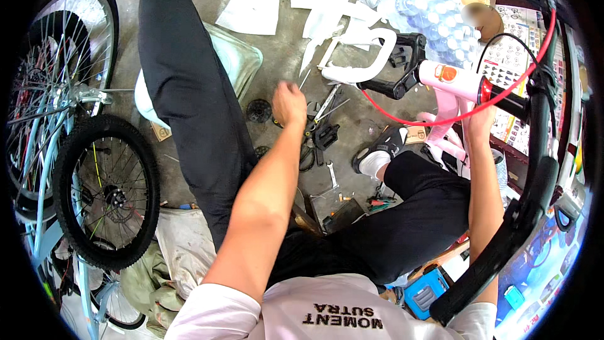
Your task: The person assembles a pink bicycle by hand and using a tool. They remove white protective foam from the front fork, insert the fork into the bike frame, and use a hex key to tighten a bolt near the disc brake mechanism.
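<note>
My left hand (290,104) is over the floor with its fingers curled in; what they hold, if anything, is hidden. Just beyond the fingertips a thin metal rod shows, and close on the right lies a wrench (326,103) among other tools. My right hand (480,123) grips the pink bicycle frame (454,80) from beneath, near its red-ringed tube end; most of its fingers are hidden behind the frame. Attached there are a black stem (412,56) and white handlebar (371,66). A red cable (428,123) loops across in front.
Bicycle wheels (114,196) stand at the left. A pale plastic stool (242,60) is by my left leg. Another wrench (332,174), black pedals (326,135) and small parts litter the floor. Bagged bottles (434,16) sit at the far right. A black curved bar (535,195) rises beside my right arm.
</note>
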Motion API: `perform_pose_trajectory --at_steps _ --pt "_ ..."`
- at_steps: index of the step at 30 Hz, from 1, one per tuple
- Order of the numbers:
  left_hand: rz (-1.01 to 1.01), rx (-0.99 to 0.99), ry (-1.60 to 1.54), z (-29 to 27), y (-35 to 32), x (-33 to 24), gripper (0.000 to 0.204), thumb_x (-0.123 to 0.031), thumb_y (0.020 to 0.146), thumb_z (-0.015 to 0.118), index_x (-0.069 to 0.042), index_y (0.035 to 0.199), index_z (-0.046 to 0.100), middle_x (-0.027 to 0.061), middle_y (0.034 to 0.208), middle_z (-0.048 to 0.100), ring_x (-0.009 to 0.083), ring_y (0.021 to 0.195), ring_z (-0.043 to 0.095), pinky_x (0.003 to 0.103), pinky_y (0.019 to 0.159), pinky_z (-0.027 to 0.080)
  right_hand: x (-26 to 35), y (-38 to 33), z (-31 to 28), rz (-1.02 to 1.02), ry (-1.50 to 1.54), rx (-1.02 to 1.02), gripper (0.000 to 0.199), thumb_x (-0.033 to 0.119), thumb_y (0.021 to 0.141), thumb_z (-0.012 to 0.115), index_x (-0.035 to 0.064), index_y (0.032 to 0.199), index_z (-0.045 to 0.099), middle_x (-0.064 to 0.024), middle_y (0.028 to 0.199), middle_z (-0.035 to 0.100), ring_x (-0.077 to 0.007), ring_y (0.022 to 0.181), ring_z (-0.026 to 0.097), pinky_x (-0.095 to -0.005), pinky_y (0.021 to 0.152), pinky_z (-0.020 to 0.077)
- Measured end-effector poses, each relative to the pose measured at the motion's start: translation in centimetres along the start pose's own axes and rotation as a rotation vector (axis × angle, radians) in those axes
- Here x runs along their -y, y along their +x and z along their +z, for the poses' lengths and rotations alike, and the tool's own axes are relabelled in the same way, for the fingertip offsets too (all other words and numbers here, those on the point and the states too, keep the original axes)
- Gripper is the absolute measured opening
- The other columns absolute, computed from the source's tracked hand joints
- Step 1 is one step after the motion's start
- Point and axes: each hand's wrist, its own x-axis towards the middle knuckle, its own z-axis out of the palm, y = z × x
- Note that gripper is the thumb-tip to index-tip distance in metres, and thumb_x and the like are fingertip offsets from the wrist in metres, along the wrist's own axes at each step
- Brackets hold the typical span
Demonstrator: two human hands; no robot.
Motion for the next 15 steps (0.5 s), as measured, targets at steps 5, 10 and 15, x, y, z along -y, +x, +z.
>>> perform_pose_trajectory --at_steps 5,10,15 --pt "-0.068 0.178 0.077 1.1 -8.7 4.8 0.037 -0.03 0.091 0.063 -0.013 0.123 0.055 0.0191 0.113 0.067 0.0404 0.105 0.064 0.051 0.084 0.05 -1.1 0.9 0.8 -0.035 -0.024 -0.075 0.03 -0.006 0.08 0.044 -0.0079 0.102 0.064 -0.0232 0.09 0.063 -0.0349 0.083 0.06 -0.0444 0.074 0.0447" --pt "0.096 0.454 0.329 1.2 -10.0 6.1 0.033 -0.035 0.09 0.064 -0.011 0.112 0.058 0.0177 0.104 0.069 0.0393 0.099 0.066 0.052 0.081 0.052 -0.7 1.2 0.9 0.329 0.456 0.011 0.032 0.007 0.096 0.046 -0.0046 0.122 0.058 -0.014 0.11 0.064 -0.0223 0.099 0.06 -0.0359 0.087 0.0475" --pt "0.127 0.513 0.378 1.7 -8.5 6.3 0.032 -0.036 0.092 0.061 -0.008 0.104 0.071 0.0183 0.103 0.071 0.0384 0.099 0.068 0.049 0.084 0.053 0.3 1.7 0.9 0.29 0.424 -0.016 0.037 0.013 0.101 0.042 -0.0047 0.131 0.055 -0.0137 0.118 0.063 -0.0208 0.108 0.058 -0.0339 0.095 0.0461"
